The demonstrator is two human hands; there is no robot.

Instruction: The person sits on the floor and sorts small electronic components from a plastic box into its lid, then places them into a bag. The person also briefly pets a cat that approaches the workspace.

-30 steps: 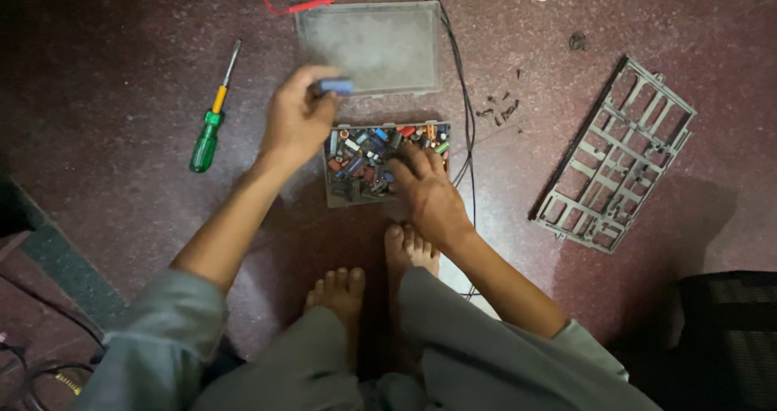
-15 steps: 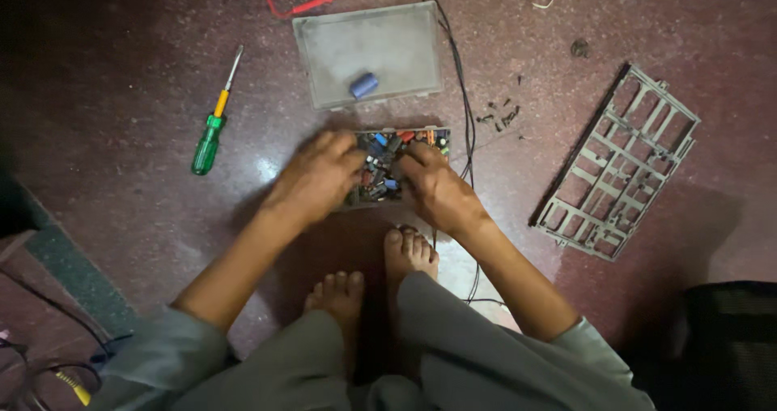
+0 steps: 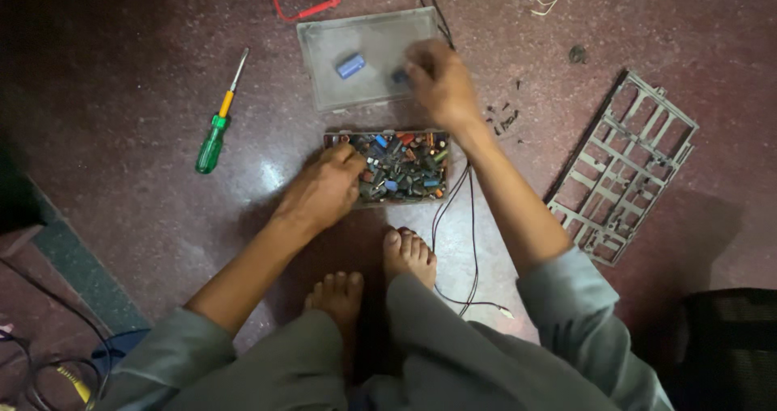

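Note:
A small clear box [image 3: 441,144] full of mixed electronic parts sits on the floor in front of my bare feet. My left hand [image 3: 324,191] rests on the box's left end, fingers curled into the parts. My right hand [image 3: 439,82] hovers over the right side of a clear lid [image 3: 324,63] lying beyond the box, its fingers closed on a small dark component [image 3: 400,76]. A blue cylindrical component [image 3: 350,65] lies on the lid to the left of that hand.
A green and yellow screwdriver [image 3: 217,126] lies to the left. A grey plastic divider grid [image 3: 623,168] lies to the right. Black wires [image 3: 453,209] run past the box, a red lead [image 3: 299,8] lies at the top, small debris [image 3: 506,120] near the lid.
My right hand has lifted from the parts box and moved up to the lid with a small dark part. My left hand stays in the box. The view has shifted slightly.

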